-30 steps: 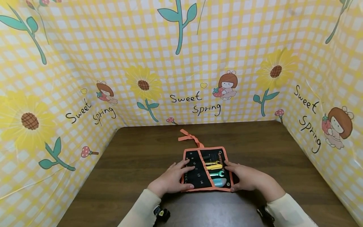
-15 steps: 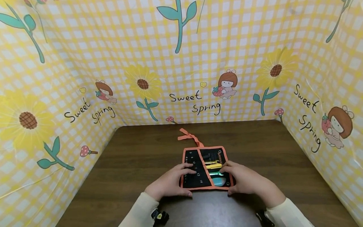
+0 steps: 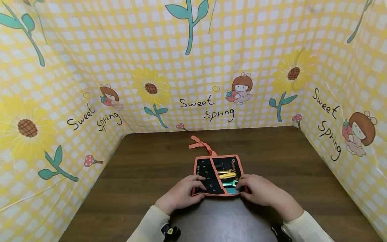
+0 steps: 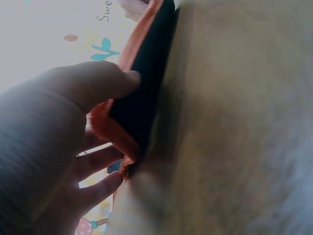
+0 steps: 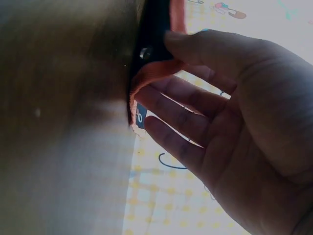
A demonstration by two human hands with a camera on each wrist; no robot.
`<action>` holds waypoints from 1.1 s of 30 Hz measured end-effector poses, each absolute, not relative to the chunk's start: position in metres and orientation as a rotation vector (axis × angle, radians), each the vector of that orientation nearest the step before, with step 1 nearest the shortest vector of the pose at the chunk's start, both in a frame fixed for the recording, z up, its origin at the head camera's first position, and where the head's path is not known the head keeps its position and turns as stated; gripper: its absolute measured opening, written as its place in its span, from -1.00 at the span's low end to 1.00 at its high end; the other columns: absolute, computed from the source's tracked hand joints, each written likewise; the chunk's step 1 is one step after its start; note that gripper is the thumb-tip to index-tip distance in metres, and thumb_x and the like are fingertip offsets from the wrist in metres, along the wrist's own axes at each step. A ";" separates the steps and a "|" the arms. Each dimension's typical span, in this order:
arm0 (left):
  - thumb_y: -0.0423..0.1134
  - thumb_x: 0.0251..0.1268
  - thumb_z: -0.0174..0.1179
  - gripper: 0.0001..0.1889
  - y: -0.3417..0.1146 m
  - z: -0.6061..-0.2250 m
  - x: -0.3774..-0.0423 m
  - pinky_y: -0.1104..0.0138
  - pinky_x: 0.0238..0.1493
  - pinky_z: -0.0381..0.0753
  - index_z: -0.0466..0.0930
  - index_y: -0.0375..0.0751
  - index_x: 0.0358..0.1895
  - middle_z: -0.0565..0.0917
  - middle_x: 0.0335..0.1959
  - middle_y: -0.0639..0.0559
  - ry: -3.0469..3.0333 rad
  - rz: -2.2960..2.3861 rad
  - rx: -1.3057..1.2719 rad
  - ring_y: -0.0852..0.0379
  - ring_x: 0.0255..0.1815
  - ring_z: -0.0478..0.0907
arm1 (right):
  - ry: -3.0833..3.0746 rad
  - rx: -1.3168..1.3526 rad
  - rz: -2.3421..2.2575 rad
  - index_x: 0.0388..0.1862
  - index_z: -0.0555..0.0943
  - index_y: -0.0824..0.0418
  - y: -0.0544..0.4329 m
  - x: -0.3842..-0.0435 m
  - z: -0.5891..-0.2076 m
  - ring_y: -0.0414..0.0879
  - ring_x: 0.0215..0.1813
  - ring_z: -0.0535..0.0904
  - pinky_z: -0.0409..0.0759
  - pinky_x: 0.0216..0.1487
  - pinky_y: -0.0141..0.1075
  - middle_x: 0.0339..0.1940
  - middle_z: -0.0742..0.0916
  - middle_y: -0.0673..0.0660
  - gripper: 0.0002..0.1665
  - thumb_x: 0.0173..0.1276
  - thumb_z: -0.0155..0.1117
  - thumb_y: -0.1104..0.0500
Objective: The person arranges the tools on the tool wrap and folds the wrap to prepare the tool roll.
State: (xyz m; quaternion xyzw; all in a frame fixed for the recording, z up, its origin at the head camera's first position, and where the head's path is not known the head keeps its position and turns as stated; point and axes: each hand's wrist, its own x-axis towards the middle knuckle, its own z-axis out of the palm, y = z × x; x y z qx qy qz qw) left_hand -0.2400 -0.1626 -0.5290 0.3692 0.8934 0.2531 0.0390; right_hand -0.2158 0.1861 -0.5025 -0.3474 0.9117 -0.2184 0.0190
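A black fabric tool roll (image 3: 207,173) with orange edging lies unrolled on the table, its near edge lifted and bent upward. Its slanted pocket bears printed numbers. From the pocket stick out a yellow tool (image 3: 227,175), a green open-ended wrench (image 3: 230,183) and a partly covered turquoise piece (image 3: 232,191). My left hand (image 3: 181,193) pinches the near left corner, thumb against the dark underside (image 4: 144,88) in the left wrist view. At the near right corner my right hand (image 3: 261,191) pinches likewise; a metal snap (image 5: 145,53) shows beside its thumb.
An orange tie ribbon (image 3: 202,146) trails from the far edge of the roll onto the brown wooden table (image 3: 145,158). Yellow checked cloth (image 3: 193,74) with printed flowers walls in the back and both sides.
Both thumbs have gone under the near edge of the tool roll, and that edge has risen and tipped away from me. The right fingers shifted inward, then back toward the right edge.
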 end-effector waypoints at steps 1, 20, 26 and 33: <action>-0.03 0.45 0.36 -0.89 -0.162 -0.529 -0.240 0.07 0.34 0.49 0.76 0.24 -0.04 0.56 0.37 0.13 2.747 0.782 1.135 0.09 0.38 0.49 | 2.836 -1.077 -0.697 -0.14 0.78 -0.03 0.187 -0.217 -0.503 -0.25 -0.17 0.61 0.64 -0.10 -0.18 -0.15 0.68 -0.18 -0.83 0.36 0.49 0.23; -0.06 0.52 0.32 -0.83 -0.160 -0.540 -0.249 0.21 0.09 0.62 0.66 0.25 0.07 0.64 0.00 0.38 2.807 1.024 1.109 0.34 -0.01 0.60 | 3.004 -1.044 -0.787 -0.01 0.71 0.03 0.189 -0.220 -0.503 -0.22 -0.24 0.45 0.52 -0.19 -0.23 -0.17 0.57 -0.09 -0.55 0.17 0.62 0.36; -0.16 0.43 0.41 -0.90 -0.160 -0.541 -0.249 0.21 0.11 0.64 0.73 0.17 -0.11 0.63 -0.03 0.34 2.834 1.090 1.204 0.30 0.02 0.62 | 3.067 -1.180 -0.731 -0.14 0.82 0.02 0.189 -0.222 -0.503 -0.15 -0.05 0.42 0.51 -0.02 -0.12 -0.13 0.53 -0.12 -0.58 0.01 0.71 0.34; -0.12 0.36 0.48 -0.87 -0.161 -0.541 -0.249 0.19 0.14 0.63 0.81 0.14 -0.09 0.68 0.03 0.24 2.880 1.015 1.243 0.26 0.09 0.63 | 2.985 -1.201 -0.671 -0.01 0.81 0.14 0.189 -0.219 -0.503 -0.11 0.01 0.55 0.60 -0.02 -0.12 -0.01 0.61 -0.06 -0.57 0.10 0.69 0.30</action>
